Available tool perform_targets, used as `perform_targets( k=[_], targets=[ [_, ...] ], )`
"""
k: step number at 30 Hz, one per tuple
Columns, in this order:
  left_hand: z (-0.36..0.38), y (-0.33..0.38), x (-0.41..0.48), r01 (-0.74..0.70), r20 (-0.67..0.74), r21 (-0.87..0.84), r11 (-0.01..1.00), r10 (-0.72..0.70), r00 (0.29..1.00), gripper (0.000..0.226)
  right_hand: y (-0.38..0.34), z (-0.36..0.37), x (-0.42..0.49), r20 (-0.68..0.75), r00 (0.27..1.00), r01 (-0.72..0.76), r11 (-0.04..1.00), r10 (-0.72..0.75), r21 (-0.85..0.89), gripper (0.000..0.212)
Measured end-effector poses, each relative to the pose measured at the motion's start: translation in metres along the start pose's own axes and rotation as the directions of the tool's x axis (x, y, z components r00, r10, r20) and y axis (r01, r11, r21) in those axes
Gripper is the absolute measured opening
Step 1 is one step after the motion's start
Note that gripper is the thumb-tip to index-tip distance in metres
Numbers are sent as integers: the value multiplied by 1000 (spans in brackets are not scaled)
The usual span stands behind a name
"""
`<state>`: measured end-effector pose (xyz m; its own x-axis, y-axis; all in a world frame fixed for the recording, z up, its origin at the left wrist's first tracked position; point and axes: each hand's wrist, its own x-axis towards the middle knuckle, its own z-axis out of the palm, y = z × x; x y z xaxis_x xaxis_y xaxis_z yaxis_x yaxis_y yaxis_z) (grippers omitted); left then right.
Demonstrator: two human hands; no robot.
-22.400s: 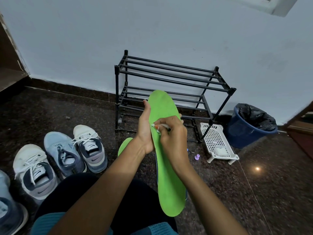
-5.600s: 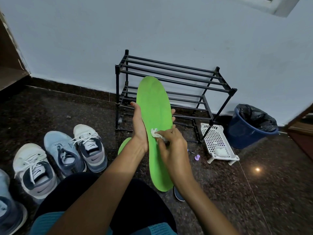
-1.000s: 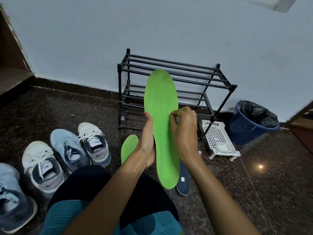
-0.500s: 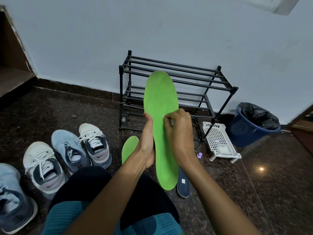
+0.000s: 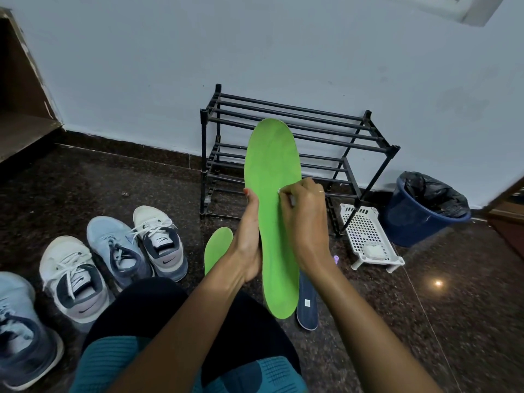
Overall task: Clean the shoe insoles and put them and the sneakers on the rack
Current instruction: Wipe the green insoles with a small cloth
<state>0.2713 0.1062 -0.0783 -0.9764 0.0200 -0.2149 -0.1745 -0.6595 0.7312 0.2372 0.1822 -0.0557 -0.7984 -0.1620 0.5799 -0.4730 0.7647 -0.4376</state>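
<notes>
Held insole [image 5: 272, 217]: bright green, plain. White scrap [image 5: 279, 190] set against it. Second insole [image 5: 217, 248] on the floor [image 5: 85, 188]: same green. Third insole [image 5: 307, 307]: navy, with a small white square label. Rack [image 5: 203, 143]: black. Basket [image 5: 365, 234]: white, perforated grid. Bin [image 5: 408, 225]: blue, black liner. White sneakers [image 5: 72, 279]: navy collars, grey heels. Pale blue sneakers [image 5: 113, 248]: navy trim. Floor: dark speckled stone. Wall [image 5: 255, 52]: pale bluish white.

matt green foam insole [image 5: 273, 211], smooth-faced. black metal rack [image 5: 297, 154] with a dull sheen. polished speckled stone floor [image 5: 467, 293], glossy, catching a light spot. white perforated plastic tray [image 5: 365, 231]. blue plastic bin [image 5: 411, 219] lined with crinkly black plastic. mesh-cloth sneakers [image 5: 119, 248], matt painted wall [image 5: 255, 43].
</notes>
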Motion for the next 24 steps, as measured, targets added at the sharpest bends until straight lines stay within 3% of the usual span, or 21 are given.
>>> perform_targets(
  k=[5,11,17,24],
  targets=[
    [1,-2,-1,10,30,46,999,-11,999,65,8,-4,14,-47,995,-92,996,92,-1,16],
    [1,0,-1,-8,5,-5,1000,8,1000,63,-1,0,0,-10,1000,11,1000,-11,-1,13],
    [2,-3,-1,13,46,46,999,-15,999,64,9,-5,16,-60,995,-84,996,85,15,15],
    [1,-2,-1,-3,19,-1,1000,3,1000,61,0,0,4,-16,999,30,1000,-30,-1,13]
  ],
)
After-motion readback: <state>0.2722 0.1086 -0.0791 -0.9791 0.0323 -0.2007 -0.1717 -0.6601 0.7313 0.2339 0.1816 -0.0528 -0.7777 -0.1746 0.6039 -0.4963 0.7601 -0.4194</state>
